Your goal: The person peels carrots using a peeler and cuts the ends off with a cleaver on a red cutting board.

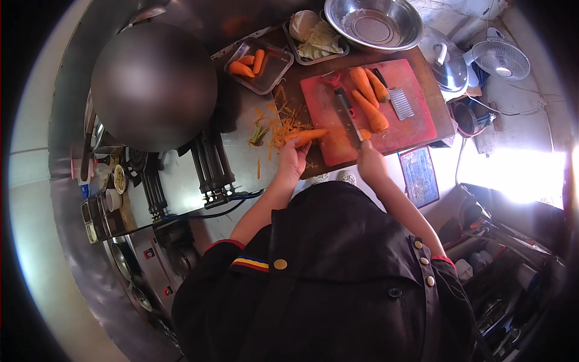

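Observation:
My left hand (293,158) grips a peeled carrot (310,135) by its thick end, at the left edge of a red cutting board (416,129). In my right hand (372,165) is a kitchen knife (348,121), its blade pointing away from me over the board. Beside the blade lies a small carrot piece (365,134). A red-headed peeler (332,78) is partly hidden near the knife. Several whole carrots (372,111) rest on the board, next to a crinkle cutter (401,103) with a wavy blade. Orange peelings (289,120) and a green carrot top (258,135) are scattered left of the board.
A clear tray (277,81) holds carrots; another tray (312,59) holds cabbage (319,43). A steel basin (373,27) stands behind the board, with a lidded pot (445,59) and a fan (500,59) to its right. Gas burners (212,167) and a blurred round dark form (154,86) are at left.

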The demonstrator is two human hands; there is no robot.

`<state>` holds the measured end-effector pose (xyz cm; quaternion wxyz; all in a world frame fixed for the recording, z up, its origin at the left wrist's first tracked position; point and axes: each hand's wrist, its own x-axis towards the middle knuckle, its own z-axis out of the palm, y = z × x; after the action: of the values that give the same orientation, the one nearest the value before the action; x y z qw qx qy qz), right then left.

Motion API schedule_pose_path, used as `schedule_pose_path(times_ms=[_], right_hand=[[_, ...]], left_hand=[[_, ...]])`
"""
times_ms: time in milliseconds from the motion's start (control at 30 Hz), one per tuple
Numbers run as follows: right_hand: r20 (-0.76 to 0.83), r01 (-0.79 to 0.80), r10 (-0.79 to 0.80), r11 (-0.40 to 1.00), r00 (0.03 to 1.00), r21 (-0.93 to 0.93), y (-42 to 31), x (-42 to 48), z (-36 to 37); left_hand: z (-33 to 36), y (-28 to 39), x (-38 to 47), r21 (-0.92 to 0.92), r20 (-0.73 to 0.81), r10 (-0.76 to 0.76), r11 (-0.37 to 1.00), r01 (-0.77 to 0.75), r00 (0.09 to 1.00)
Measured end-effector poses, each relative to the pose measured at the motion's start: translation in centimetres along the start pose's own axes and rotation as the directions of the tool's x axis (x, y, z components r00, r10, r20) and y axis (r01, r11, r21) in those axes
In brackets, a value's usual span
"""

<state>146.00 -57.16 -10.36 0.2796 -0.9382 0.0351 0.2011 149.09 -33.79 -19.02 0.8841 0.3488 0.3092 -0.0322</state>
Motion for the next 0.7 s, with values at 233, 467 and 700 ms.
schedule_pose_path(times_ms=[233, 467, 700], right_hand=[[-0.045, -0.219, 0.214, 0.960, 0.976, -0.175, 4.9, -7.5, -4.3], [-0.024, -0.185, 0.211, 0.900, 0.977, 0.396, 7.7, -4.6, 1.4], [0.236, -0.178, 0.028, 0.745, 0.971, 0.643, 6.9, -1.5, 5.6]], left_hand=[[0.5, 3.8, -1.9, 0.154, 0.229, -0.192, 0.975, 0.159, 0.954], [8.7, -2.1, -3.5, 0.685, 0.467, -0.601, 0.710, 0.164, 0.648], [4.5, 0.7, -1.8, 0.775, 0.271, -0.486, 0.622, 0.110, 0.831]])
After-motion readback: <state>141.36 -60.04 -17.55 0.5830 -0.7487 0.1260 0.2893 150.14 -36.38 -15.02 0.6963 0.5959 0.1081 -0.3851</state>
